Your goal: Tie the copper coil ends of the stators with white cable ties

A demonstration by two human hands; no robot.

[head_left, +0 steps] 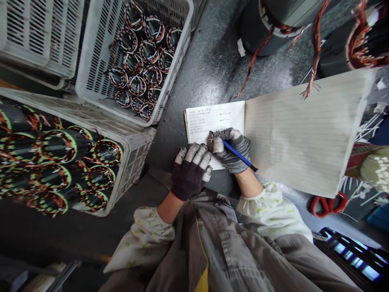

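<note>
On the grey metal surface (209,61), an open notebook (300,134) lies in front of the person, its left page filled with handwritten lines towards the top and its ruled right page bare. The right hand (232,150), in a grey knitted glove with wrapped fingertips, rests on the left page; its grip pinches a blue pen (238,154) between thumb and fingers, the writing end hidden by the glove. The left hand (191,170), in a dark purple glove with taped fingers, lies palm down at that page's lower left edge, its grip loose, fingers extended and holding nothing. To the left, a plastic crate (176,67) contains small wound stators (133,63), and a nearer crate (136,156) contains larger stators with green-edged rims (57,146). Beyond the notebook stands a large stator (255,36) with twisted copper leads (316,44) hanging down. Red-handled scissors (319,207) lie just beside the right page's lower corner.
</note>
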